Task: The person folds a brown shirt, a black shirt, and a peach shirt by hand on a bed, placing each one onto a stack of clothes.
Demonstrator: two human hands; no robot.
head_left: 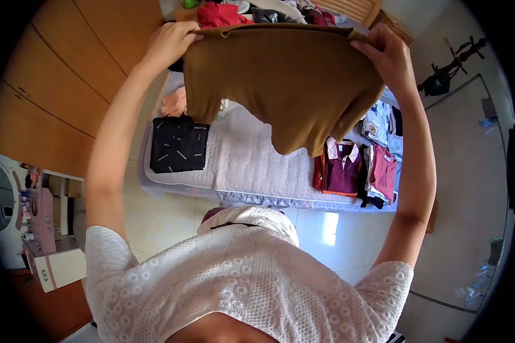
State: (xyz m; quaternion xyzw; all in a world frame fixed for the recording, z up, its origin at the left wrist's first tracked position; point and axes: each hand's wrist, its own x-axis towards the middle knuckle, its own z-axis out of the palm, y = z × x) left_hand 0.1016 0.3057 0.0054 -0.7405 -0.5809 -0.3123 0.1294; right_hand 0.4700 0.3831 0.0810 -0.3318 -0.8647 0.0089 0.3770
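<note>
Garment [286,71] of olive-brown cloth hangs above the bed [240,151], back from its near edge, top corners pinched tightly in the left hand [173,43] and right hand [392,52], seemingly so its width spreads out.

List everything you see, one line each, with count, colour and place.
Brown garment: one, olive-brown, held up over the bed
Bed: one, whitish, centre
Folded black garment: one, black with pale marks, bed's left end
Peach cloth: one, peach, beyond it
Collared shirt: one, maroon, bed's right end
Clothes pile: uncountable, mostly pale, behind that shirt
Red cloth: one, red, far side, among jumbled clothes
Wardrobe: one, brown, upper left
Dresser: one, pink and white, lower left
Rack: one, dark, upper right
Floor: one, cream, below bed
White top: one, white, on the wearer
Left hand, right hand: one each, bare, gripping the brown garment's upper corners
</note>
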